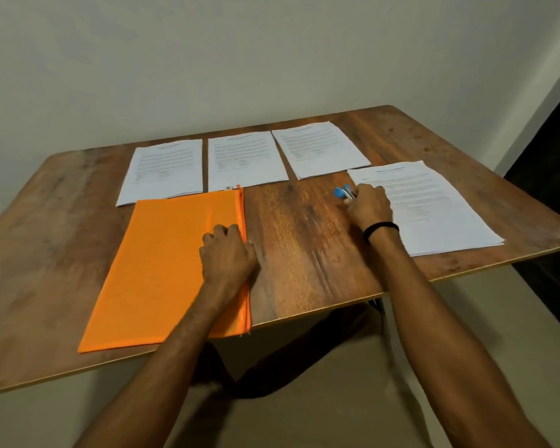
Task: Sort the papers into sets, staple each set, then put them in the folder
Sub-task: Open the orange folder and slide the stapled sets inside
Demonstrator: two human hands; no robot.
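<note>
While left fingers point(222, 232) bent on slick orange folder point(162, 253), grip unclear, right fingers point(374, 192) curled round blue-metal stapler point(343, 191).

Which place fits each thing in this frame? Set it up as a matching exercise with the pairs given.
Things: 1 orange folder; 2 blue stapler; 3 thick paper stack; 4 three paper sets.
Places: a in a row at the table's far side; b under the left hand; c by the table's right edge; d in the right hand.
Pairs: 1-b; 2-d; 3-c; 4-a.
</note>
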